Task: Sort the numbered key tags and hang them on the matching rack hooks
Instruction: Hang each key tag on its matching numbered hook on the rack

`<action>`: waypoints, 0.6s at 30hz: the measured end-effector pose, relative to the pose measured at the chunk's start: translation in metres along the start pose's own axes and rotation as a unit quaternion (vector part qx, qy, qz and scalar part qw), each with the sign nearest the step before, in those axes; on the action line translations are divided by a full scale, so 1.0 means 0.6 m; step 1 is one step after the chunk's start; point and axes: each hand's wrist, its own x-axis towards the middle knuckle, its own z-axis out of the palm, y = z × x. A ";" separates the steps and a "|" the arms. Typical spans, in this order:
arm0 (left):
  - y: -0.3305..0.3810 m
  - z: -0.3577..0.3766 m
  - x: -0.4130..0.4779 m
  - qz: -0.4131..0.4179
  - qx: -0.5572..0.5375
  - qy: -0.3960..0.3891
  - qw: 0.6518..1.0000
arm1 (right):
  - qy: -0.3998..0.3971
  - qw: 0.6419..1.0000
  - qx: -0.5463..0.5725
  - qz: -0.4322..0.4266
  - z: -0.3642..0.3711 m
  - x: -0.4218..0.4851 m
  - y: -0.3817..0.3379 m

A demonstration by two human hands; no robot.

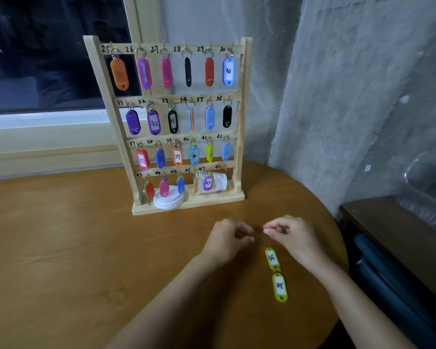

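Observation:
Two yellow key tags marked 48, one [271, 258] linked above the other [280, 287], lie on the round wooden table [61, 248]. The wooden rack [239, 117] stands at the back with hooks numbered 25 to 48. Coloured tags hang on most hooks, such as tag 30 [228, 71] and tag 47 [208, 183]. Hook 48 [219, 168] at the bottom right is bare. My left hand [227, 241] and my right hand [291, 235] hover just beyond the yellow tags. Their curled fingertips nearly meet, and I cannot tell whether they pinch anything.
A white paper cup [218, 182] lies on its side on the rack's base, and a stack of white lids [168, 200] leans against it. A window is at the left, a rough grey wall behind, and a dark bench [400, 238] at the right past the table's edge.

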 end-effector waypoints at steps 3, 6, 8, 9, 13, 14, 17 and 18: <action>0.012 0.023 -0.004 0.021 0.002 -0.022 1.000 | 0.006 1.000 0.005 0.019 -0.016 -0.025 0.020; 0.025 0.041 -0.003 0.036 0.010 -0.034 0.999 | 0.004 1.000 0.009 0.024 -0.026 -0.046 0.029; 0.033 0.049 -0.001 0.039 0.023 -0.040 0.998 | -0.008 0.999 0.018 0.029 -0.029 -0.057 0.031; 0.035 0.052 0.000 0.040 0.028 -0.039 0.998 | -0.012 0.999 0.021 0.030 -0.030 -0.062 0.032; 0.040 0.055 0.004 0.028 0.030 -0.006 0.999 | -0.028 0.999 0.025 0.026 -0.035 -0.076 0.028; 0.038 0.054 0.005 0.020 0.024 0.004 1.000 | -0.036 0.999 0.025 0.025 -0.037 -0.078 0.025; 0.029 0.051 0.009 -0.004 0.010 0.030 0.999 | -0.082 0.996 -0.001 0.021 -0.040 -0.085 0.018; 0.025 0.050 0.009 -0.008 0.007 0.040 0.999 | -0.101 0.995 -0.012 0.020 -0.040 -0.087 0.017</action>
